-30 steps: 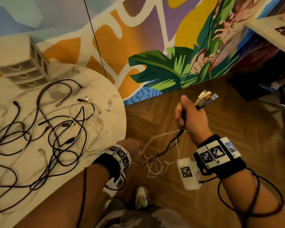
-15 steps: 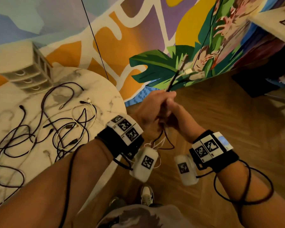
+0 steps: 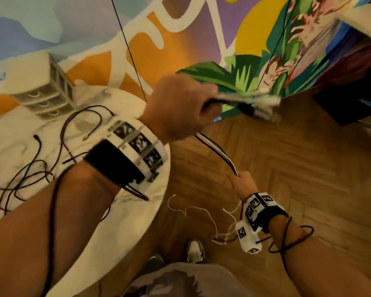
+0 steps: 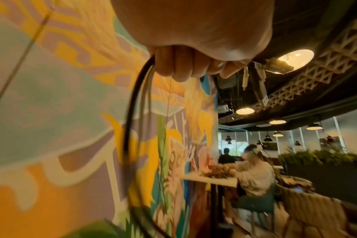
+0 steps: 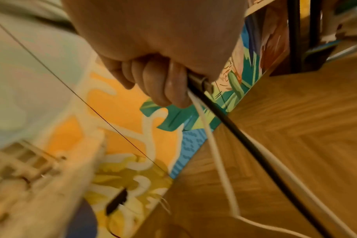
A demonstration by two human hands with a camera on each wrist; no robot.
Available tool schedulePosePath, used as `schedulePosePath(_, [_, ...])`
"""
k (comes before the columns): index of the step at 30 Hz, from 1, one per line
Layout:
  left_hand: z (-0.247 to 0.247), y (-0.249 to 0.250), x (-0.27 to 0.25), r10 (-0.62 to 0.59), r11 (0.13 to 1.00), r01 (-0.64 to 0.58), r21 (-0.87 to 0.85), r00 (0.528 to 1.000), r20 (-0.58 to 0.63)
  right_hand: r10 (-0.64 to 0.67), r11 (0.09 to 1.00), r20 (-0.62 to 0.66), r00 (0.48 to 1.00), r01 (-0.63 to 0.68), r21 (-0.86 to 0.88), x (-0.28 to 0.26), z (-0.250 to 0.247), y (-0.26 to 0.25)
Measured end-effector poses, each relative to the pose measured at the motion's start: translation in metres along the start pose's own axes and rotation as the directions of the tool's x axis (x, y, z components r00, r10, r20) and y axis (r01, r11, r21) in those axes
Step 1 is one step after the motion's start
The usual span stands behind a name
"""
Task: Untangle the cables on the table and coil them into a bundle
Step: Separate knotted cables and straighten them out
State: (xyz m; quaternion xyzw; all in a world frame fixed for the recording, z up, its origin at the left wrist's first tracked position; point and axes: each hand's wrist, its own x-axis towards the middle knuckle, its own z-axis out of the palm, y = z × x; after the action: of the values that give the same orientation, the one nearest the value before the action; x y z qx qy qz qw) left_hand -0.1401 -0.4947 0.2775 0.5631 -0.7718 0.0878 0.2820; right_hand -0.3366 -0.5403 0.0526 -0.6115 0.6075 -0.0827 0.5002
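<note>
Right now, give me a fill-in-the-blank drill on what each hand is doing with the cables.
1. The left hand grips the cables just below their ____ ends.
2. The right hand holds the black and white cables lower down, over the ____ floor.
3. More dark cables lie tangled on the ____ table.

Missing words: connector; wooden; marble

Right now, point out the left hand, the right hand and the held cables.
left hand (image 3: 180, 108): head view, back of the fist.
right hand (image 3: 243, 183): head view, knuckles.
held cables (image 3: 214, 150): head view, the stretch between both hands.
</note>
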Motion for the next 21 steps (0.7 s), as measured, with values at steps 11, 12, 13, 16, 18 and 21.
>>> schedulePosePath(11, [0.085, 0.017, -0.032, -0.593, 0.58, 0.736, -0.348, 0.675, 0.44, -0.441, 0.846, -0.101, 0.892, 0.45, 0.284, -0.05, -0.014, -0.095])
schedulePosePath(12, [0.084, 0.018, -0.028, -0.595, 0.535, 0.756, -0.377, 0.654, 0.467, -0.462, 0.835, -0.115, 0.879, 0.475, 0.277, -0.051, -0.016, -0.097])
schedulePosePath(13, [0.084, 0.02, -0.023, -0.594, 0.508, 0.759, -0.406, 0.651, 0.473, -0.472, 0.829, -0.117, 0.874, 0.485, 0.277, -0.052, -0.018, -0.1])
schedulePosePath(16, [0.082, 0.023, -0.011, -0.585, 0.559, 0.691, -0.457, 0.72, 0.373, -0.486, 0.797, -0.057, 0.872, 0.469, 0.379, -0.046, -0.017, -0.104])
schedulePosePath(18, [0.081, 0.026, -0.009, -0.543, 0.658, 0.612, -0.44, 0.79, 0.287, -0.473, 0.774, -0.056, 0.879, 0.445, 0.449, -0.031, -0.013, -0.101])
schedulePosePath(21, [0.069, 0.02, -0.006, -0.49, 0.772, 0.506, -0.386, 0.859, 0.147, -0.366, 0.833, -0.042, 0.93, 0.347, 0.43, -0.011, -0.005, -0.089])
